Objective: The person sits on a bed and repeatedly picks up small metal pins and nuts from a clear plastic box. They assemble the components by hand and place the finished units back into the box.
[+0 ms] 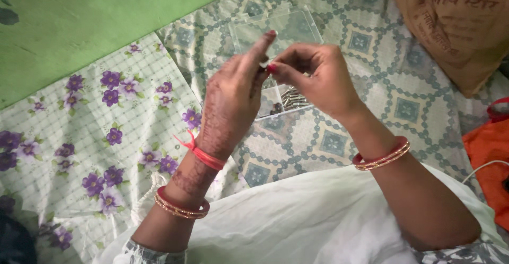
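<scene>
A tiny object, too small to be identified, is pinched between the fingertips of the henna-patterned left hand point(230, 102) and the right hand point(318, 78), which are brought together above a clear plastic compartment box point(297, 22). The left index finger is held straight up. Small metal pieces point(294, 98) are seen in the box, which lies on a green-patterned bedsheet point(371, 52). A brown sack point(456, 25) is seen nearby.
</scene>
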